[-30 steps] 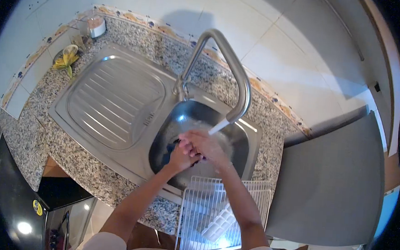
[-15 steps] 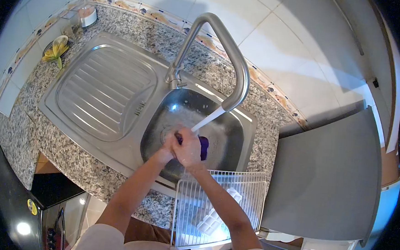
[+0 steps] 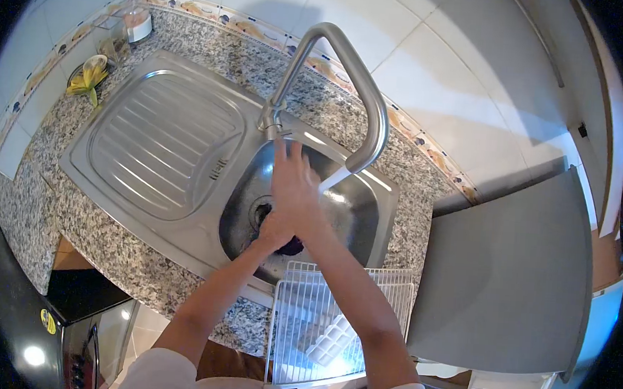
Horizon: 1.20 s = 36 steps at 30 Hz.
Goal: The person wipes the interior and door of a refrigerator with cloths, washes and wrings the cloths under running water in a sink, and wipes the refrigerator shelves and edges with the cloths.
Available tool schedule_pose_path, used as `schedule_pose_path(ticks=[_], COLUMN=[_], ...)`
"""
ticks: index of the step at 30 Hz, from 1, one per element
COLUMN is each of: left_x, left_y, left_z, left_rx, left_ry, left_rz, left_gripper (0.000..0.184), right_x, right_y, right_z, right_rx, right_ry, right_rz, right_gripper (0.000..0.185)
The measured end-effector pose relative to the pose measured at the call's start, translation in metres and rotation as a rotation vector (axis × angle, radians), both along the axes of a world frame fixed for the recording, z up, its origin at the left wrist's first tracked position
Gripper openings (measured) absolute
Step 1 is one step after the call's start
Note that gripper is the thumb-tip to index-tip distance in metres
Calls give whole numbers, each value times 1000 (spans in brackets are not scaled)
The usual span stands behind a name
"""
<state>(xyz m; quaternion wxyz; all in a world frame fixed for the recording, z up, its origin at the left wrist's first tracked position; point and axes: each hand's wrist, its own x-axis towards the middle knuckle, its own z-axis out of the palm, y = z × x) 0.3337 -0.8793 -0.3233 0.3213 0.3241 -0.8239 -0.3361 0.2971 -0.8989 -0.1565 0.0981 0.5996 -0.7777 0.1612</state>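
Over the steel sink basin, my right hand reaches toward the tap's base with its fingers stretched out and apart. My left hand is low in the basin, partly behind my right wrist; its fingers are mostly hidden. A dark purple cloth shows just below my left hand, bunched up; how it is held cannot be made out. Water runs from the curved tap onto or beside my right hand. The tap's small lever is close to my right fingertips.
A ribbed drainboard adjoins the basin on the left. At the near edge stands a white wire rack with a white tray. A grey panel is at right. A yellow flower and a jar stand at back left.
My right hand has left my left hand and moved up toward the tap's base, its fingers now spread. The purple cloth now shows lower, under my left hand. The water still runs.
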Motion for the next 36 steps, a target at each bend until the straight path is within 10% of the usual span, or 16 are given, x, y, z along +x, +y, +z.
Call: schedule_pose_path(ticks=[6, 11, 13, 20, 22, 24, 28, 30, 32, 33, 36], left_x=[4, -1, -8, -2, 0, 2, 7, -1, -7, 0, 1], left_y=[-16, -16, -20, -20, -19, -25, -32, -39, -39, -13, -24], left_z=[30, 4, -19, 7, 10, 27, 40, -1, -88, -46, 22], left_rx=[648, 756, 768, 763, 756, 1146, 1592, 1537, 756, 1469, 1679], left_ry=[38, 115, 113, 215, 302, 625, 1001, 904, 693, 1350, 1101], left_rz=[-3, 72, 27, 35, 49, 101, 65, 161, -216, -289, -207], left_gripper=[37, 35, 34, 31, 30, 28, 26, 32, 38, 37, 38], right_x=[-30, -43, -43, -59, -58, -79, -72, -14, 3, -5, -15], right_y=[-56, -60, -70, -47, -25, -1, 63, 63, 60, 55, 44], right_z=[11, -31, -17, -6, -3, -43, -100, -53, -46, -65, -31], right_rx=[225, 19, 172, 71, -188, -21, 55, 156, 250, 132, 224], right_ry=[-78, 158, -256, -131, -574, -124, -823, -640, -465, -363, -290], right_rz=[-67, 37, -175, -16, 104, 88, 31, -73, -174, -45, -193], right_gripper=[28, 24, 26, 33, 31, 33, 33, 30, 29, 27, 31])
